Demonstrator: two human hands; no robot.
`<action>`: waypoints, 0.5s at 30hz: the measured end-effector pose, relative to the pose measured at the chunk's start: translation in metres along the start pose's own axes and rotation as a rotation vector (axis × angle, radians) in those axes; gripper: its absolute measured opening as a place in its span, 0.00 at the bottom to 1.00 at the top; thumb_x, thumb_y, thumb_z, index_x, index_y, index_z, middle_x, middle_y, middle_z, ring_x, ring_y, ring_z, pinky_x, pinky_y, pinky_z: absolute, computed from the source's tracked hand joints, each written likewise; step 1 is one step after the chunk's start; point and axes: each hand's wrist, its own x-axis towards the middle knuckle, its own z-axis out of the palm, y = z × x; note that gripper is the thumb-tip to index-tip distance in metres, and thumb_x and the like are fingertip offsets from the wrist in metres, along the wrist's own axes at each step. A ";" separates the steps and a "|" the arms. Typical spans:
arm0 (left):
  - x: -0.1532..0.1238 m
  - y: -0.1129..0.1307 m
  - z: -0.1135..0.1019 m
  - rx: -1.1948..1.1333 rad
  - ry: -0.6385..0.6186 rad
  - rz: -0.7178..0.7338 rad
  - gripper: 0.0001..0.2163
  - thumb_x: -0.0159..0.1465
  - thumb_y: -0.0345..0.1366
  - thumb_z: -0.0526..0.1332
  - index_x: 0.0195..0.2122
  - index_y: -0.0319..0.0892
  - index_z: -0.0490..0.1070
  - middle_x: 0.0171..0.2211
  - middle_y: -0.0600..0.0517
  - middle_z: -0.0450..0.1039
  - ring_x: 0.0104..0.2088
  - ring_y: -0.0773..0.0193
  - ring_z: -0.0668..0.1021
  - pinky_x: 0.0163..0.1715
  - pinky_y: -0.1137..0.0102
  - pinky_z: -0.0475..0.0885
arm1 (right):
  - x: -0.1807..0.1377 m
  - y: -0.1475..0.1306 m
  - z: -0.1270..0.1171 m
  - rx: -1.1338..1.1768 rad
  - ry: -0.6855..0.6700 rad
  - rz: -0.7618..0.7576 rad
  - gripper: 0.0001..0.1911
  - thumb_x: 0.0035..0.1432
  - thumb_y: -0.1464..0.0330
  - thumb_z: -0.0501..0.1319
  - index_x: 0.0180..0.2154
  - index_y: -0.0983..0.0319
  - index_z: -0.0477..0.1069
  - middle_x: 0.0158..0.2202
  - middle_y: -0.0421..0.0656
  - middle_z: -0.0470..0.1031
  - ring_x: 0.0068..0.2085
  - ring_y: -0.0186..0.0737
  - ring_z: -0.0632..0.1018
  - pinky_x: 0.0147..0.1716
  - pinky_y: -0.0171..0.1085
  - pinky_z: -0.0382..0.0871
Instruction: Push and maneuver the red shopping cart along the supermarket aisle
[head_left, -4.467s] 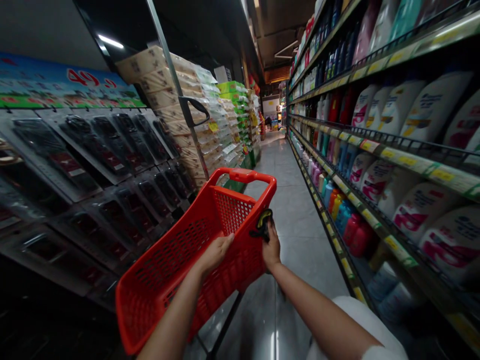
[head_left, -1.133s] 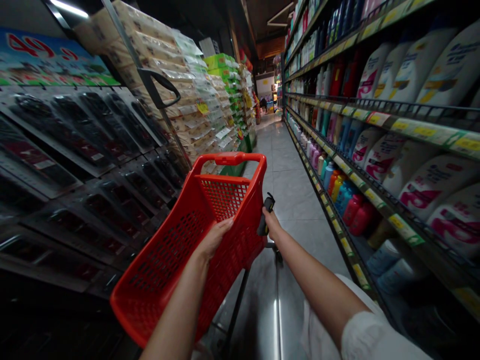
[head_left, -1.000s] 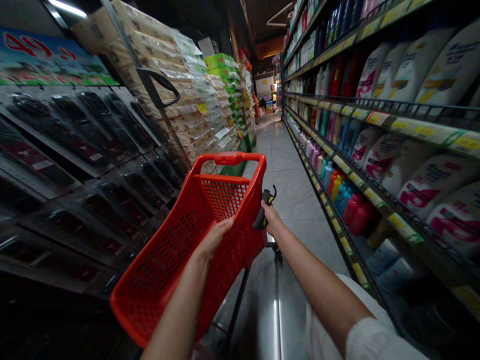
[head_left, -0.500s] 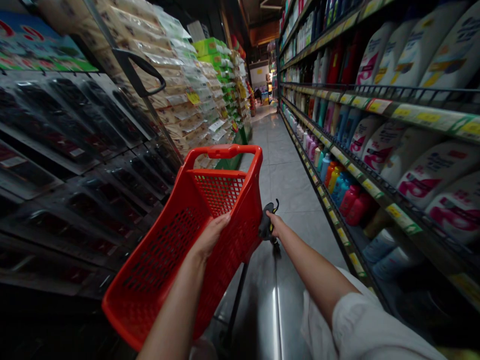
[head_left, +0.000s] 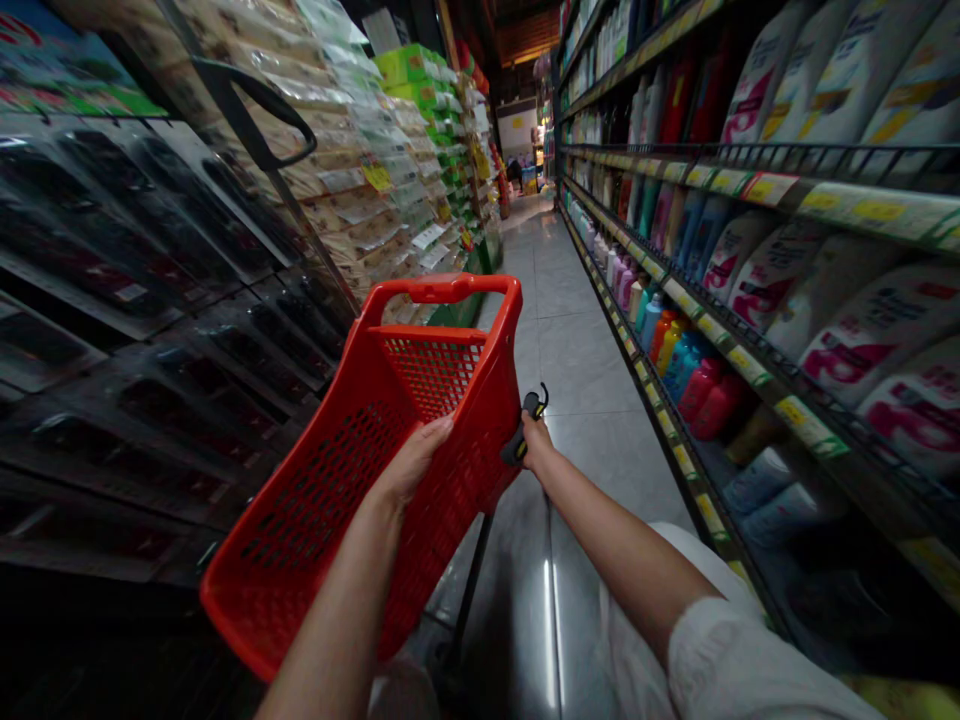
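Note:
A red plastic shopping basket [head_left: 322, 440] with a lattice body and a looped handle stands tilted in front of me, with dark legs below it. My left hand [head_left: 412, 465] is closed on its right-hand rim, the fingers partly hidden. Beside the basket's right wall, my right hand [head_left: 535, 440] is closed around a small dark grey object [head_left: 516, 447] with yellow marks and a thin black hook-like end. What kind of thing it is, I cannot make out. The visible inside of the basket shows only red lattice.
On the right runs a shelf [head_left: 750, 375] lined with shampoo-like bottles [head_left: 862, 330]. Stacked packs [head_left: 337, 180] and hanging dark packaged goods [head_left: 172, 400] fill the left. A black loop handle [head_left: 255, 120] on a rod stands there. The tiled aisle floor [head_left: 577, 350] leads ahead.
My right hand and the dark grey object have shifted slightly left and down, and the object has turned. The left hand stays on the basket's rim. The view has moved slightly.

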 end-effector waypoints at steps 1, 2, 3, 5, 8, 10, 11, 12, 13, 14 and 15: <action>0.002 -0.001 0.000 -0.011 -0.005 0.001 0.18 0.54 0.44 0.70 0.42 0.38 0.79 0.44 0.46 0.81 0.47 0.52 0.80 0.54 0.62 0.69 | -0.002 -0.010 0.005 0.009 0.017 0.001 0.10 0.58 0.59 0.59 0.38 0.58 0.69 0.24 0.34 0.72 0.27 0.35 0.75 0.27 0.32 0.69; 0.005 -0.001 0.000 -0.020 -0.006 0.001 0.19 0.54 0.44 0.70 0.43 0.38 0.79 0.44 0.46 0.81 0.47 0.52 0.80 0.54 0.62 0.69 | -0.004 -0.021 0.010 0.017 0.027 -0.002 0.11 0.57 0.59 0.59 0.38 0.59 0.69 0.25 0.35 0.73 0.28 0.35 0.75 0.28 0.32 0.70; 0.006 -0.001 0.001 -0.026 -0.002 0.004 0.19 0.54 0.43 0.70 0.44 0.37 0.79 0.45 0.45 0.81 0.47 0.52 0.80 0.54 0.62 0.69 | -0.008 -0.031 0.015 0.022 0.023 -0.020 0.12 0.57 0.58 0.60 0.38 0.59 0.70 0.27 0.35 0.74 0.30 0.36 0.76 0.29 0.32 0.70; 0.009 -0.002 0.002 -0.033 0.012 0.011 0.20 0.53 0.43 0.71 0.44 0.37 0.79 0.45 0.45 0.80 0.47 0.52 0.80 0.54 0.62 0.69 | -0.017 -0.052 0.024 0.020 -0.023 -0.118 0.15 0.56 0.57 0.60 0.39 0.61 0.71 0.30 0.38 0.75 0.33 0.37 0.76 0.32 0.34 0.71; 0.010 -0.001 0.004 -0.075 0.018 0.015 0.21 0.53 0.41 0.71 0.46 0.38 0.78 0.47 0.46 0.79 0.49 0.53 0.79 0.55 0.63 0.68 | -0.033 -0.073 0.036 -0.102 -0.083 -0.371 0.17 0.56 0.59 0.60 0.42 0.64 0.71 0.36 0.43 0.76 0.38 0.40 0.76 0.40 0.37 0.72; 0.009 -0.001 0.004 -0.104 0.004 0.012 0.21 0.54 0.40 0.71 0.48 0.38 0.77 0.48 0.47 0.79 0.50 0.53 0.78 0.55 0.63 0.68 | -0.042 -0.080 0.042 -0.267 -0.050 -0.583 0.15 0.55 0.63 0.60 0.43 0.64 0.71 0.40 0.46 0.74 0.42 0.42 0.75 0.47 0.40 0.70; 0.008 -0.001 0.004 -0.108 -0.005 0.014 0.21 0.54 0.39 0.71 0.48 0.38 0.77 0.48 0.46 0.79 0.50 0.53 0.78 0.55 0.62 0.68 | -0.046 -0.082 0.044 -0.358 -0.034 -0.696 0.15 0.54 0.66 0.60 0.44 0.64 0.71 0.42 0.47 0.73 0.44 0.42 0.74 0.50 0.41 0.68; 0.008 -0.001 0.004 -0.107 -0.015 0.014 0.21 0.54 0.39 0.71 0.48 0.37 0.77 0.47 0.46 0.80 0.49 0.52 0.79 0.55 0.62 0.68 | -0.049 -0.084 0.045 -0.447 -0.024 -0.804 0.15 0.55 0.69 0.59 0.45 0.64 0.71 0.44 0.48 0.72 0.47 0.43 0.73 0.52 0.41 0.67; 0.007 -0.002 0.003 -0.105 -0.024 0.015 0.21 0.54 0.40 0.70 0.48 0.37 0.77 0.47 0.45 0.80 0.49 0.52 0.79 0.56 0.61 0.68 | -0.052 -0.084 0.045 -0.531 -0.024 -0.900 0.16 0.55 0.71 0.57 0.46 0.64 0.71 0.45 0.49 0.71 0.48 0.44 0.72 0.54 0.42 0.65; 0.007 -0.002 0.002 -0.106 -0.031 0.016 0.21 0.54 0.40 0.70 0.48 0.37 0.77 0.47 0.45 0.80 0.49 0.51 0.79 0.56 0.60 0.67 | -0.055 -0.083 0.044 -0.613 -0.035 -0.978 0.18 0.56 0.73 0.55 0.48 0.64 0.71 0.47 0.50 0.70 0.50 0.45 0.71 0.55 0.43 0.65; 0.007 -0.003 0.001 -0.111 -0.038 0.016 0.21 0.54 0.40 0.70 0.48 0.37 0.77 0.47 0.45 0.79 0.50 0.51 0.79 0.57 0.60 0.67 | -0.058 -0.081 0.041 -0.696 -0.050 -1.037 0.21 0.56 0.76 0.53 0.51 0.64 0.70 0.48 0.50 0.70 0.51 0.45 0.70 0.55 0.43 0.64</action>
